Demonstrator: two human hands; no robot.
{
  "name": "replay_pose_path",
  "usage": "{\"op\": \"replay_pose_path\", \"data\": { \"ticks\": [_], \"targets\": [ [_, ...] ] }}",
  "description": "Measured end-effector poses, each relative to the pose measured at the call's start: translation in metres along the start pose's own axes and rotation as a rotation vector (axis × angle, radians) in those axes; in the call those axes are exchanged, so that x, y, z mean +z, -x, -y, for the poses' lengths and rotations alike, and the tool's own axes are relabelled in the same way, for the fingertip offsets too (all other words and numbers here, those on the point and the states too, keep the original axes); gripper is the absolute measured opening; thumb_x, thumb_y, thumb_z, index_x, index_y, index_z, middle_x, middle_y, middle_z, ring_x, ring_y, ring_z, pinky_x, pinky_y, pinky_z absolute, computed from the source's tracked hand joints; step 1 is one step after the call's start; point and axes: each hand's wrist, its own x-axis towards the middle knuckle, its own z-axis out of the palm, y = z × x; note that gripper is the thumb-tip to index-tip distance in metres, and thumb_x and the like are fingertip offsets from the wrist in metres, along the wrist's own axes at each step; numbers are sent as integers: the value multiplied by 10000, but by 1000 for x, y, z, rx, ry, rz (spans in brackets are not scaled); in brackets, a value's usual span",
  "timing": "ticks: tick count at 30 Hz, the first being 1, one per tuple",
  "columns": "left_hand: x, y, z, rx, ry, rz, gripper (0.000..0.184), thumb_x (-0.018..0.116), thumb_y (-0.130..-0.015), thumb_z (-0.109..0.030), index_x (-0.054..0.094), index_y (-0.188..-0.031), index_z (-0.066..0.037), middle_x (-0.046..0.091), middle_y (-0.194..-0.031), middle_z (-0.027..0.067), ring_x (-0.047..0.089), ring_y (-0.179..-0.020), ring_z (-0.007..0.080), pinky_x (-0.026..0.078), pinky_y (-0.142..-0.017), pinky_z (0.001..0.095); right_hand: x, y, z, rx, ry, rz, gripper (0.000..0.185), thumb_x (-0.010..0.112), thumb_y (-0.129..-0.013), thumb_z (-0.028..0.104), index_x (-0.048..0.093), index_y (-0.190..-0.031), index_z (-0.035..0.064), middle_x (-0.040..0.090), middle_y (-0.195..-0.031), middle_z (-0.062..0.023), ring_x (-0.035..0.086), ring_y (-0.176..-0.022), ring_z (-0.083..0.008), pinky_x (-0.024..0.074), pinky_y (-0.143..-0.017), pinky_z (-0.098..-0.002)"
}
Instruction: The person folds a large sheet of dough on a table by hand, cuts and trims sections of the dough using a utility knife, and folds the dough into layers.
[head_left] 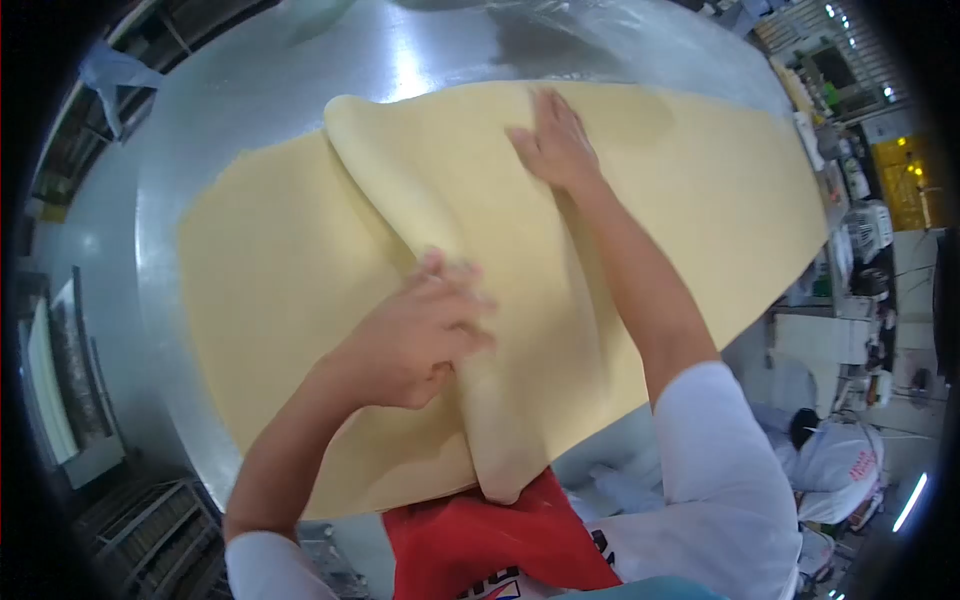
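A broad, pale yellow sheet that looks like dough [270, 250] is spread over the metal table. Across it runs a thick roll of the same material [385, 185], from the far edge down towards my apron. My left hand [420, 335] is over the middle of this roll, its bent fingers apart and smeared by motion; whether it presses on the roll I cannot tell. Farther off and to the right, my right hand [560, 140] lies flat on the sheet near its far edge, thumb spread. A shallow fold or ridge [580, 270] shows beside the right forearm.
The shiny metal table [330, 60] extends beyond the sheet. My red apron [490, 540] touches the near end of the roll. Shelves with assorted items [870, 240] stand at right, white sacks [835, 465] below them, and a metal rack [150, 540] at lower left.
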Motion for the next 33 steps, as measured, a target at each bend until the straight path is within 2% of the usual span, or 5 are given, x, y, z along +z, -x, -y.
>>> {"op": "replay_pose_path", "data": {
  "ticks": [4,10,24,28,33],
  "targets": [
    [29,16,27,-669,536,-624,980,662,-916,-226,18,-1618,4,168,-1666,249,138,-1560,343,136,-1246,460,31,-64,52,-225,23,81,785,431,-1005,547,282,-1570,24,282,-1650,-146,238,-1535,-290,223,-1244,-443],
    [80,-55,54,-766,274,-731,1158,731,-877,-376,-53,-1526,177,-28,-1649,336,-45,-1559,403,62,-1268,408,-75,70,16,187,-57,445,701,266,-1096,455,100,-1616,14,53,-1706,-141,25,-1578,-264,9,-1290,-434],
    [41,7,85,-601,-4,-599,818,606,-971,-410,278,-1530,89,222,-1617,316,190,-1522,436,187,-1246,432,-40,394,33,564,124,-86,738,413,-1031,450,243,-1589,-1,205,-1663,-226,136,-1553,-393,77,-1250,-535],
    [-5,84,145,-786,-586,-389,695,544,-989,-489,435,-1502,-33,350,-1596,230,322,-1478,409,237,-1219,512,17,486,157,1304,-1065,-644,745,515,-1016,296,167,-1601,-9,149,-1678,-190,181,-1539,-335,216,-1230,-480],
    [-52,147,222,-776,-615,-429,731,520,-975,-545,448,-1493,-34,399,-1571,229,353,-1456,430,244,-1204,567,31,487,317,1091,-1719,-445,674,516,-793,-71,413,-1457,-13,512,-1414,-121,567,-1242,-302,492,-1001,-476]
  ]
}}
